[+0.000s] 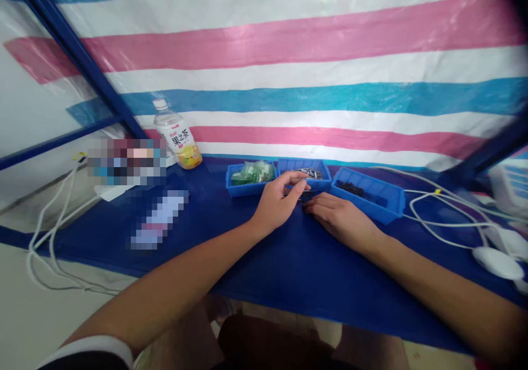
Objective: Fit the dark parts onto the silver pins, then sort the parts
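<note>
My left hand (277,200) is at the front of the middle blue bin (325,182), its thumb and fingers drawn close together. Opposite it, my right hand (344,219) rests low over the table with fingers curled inward and tips together. Small dark pieces (306,196) show between the two hands; their kind is too small to tell. Whatever the fingertips hold is hidden. Shiny metal pins or tubes (311,173) lie in the middle bin. Clear greenish pieces (254,173) fill the left blue bin (243,191), and small black parts (350,188) sit in the right blue bin (385,208).
The blue tabletop (289,271) carries a drink bottle (178,136) at the back left, near a blurred flat object (160,219). White cables (445,208) and a white rounded device (497,263) lie at the right. Striped sheeting (289,45) hangs behind.
</note>
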The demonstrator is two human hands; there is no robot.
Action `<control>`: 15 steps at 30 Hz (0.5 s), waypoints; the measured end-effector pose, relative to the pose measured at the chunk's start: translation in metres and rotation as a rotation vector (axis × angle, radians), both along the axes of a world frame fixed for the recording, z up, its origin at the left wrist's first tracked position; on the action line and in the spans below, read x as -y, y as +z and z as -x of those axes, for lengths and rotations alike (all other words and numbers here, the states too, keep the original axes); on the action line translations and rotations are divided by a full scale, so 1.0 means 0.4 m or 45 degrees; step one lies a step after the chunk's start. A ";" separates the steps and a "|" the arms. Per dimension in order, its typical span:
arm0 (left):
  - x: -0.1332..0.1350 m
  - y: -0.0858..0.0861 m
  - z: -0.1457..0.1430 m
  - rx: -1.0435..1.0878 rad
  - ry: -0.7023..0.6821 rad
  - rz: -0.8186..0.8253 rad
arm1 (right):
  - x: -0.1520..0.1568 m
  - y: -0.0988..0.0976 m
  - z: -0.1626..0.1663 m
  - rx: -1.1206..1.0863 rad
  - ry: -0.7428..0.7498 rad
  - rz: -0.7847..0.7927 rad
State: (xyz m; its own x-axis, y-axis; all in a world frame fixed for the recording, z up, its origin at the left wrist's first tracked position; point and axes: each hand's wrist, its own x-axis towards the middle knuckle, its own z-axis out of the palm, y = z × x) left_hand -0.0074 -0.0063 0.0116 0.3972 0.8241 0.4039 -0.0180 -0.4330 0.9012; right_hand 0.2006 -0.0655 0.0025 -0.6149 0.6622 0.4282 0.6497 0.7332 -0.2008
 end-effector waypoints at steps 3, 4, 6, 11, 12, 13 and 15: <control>0.003 0.002 0.000 -0.003 0.004 0.007 | -0.001 -0.004 -0.006 -0.031 -0.022 -0.024; 0.003 0.002 0.000 -0.003 0.004 0.007 | -0.001 -0.006 -0.007 -0.039 -0.031 -0.026; 0.003 0.002 0.000 -0.006 -0.001 0.004 | -0.001 -0.009 -0.010 -0.040 -0.036 -0.019; 0.002 0.002 0.000 -0.023 -0.007 -0.011 | 0.003 -0.006 -0.014 -0.070 -0.029 -0.041; 0.002 0.002 0.001 -0.025 -0.002 -0.016 | 0.006 -0.003 -0.014 -0.097 -0.035 -0.060; 0.002 0.003 0.001 -0.032 0.007 -0.024 | 0.008 0.001 -0.013 -0.126 -0.042 -0.082; 0.003 0.004 0.003 -0.058 0.040 -0.044 | 0.015 0.011 -0.009 -0.183 -0.054 -0.135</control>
State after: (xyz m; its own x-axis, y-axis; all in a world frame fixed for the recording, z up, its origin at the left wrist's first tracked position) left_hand -0.0085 -0.0073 0.0131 0.3898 0.8223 0.4146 0.0368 -0.4638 0.8852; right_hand 0.2044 -0.0717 0.0071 -0.5151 0.6325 0.5785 0.6507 0.7279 -0.2164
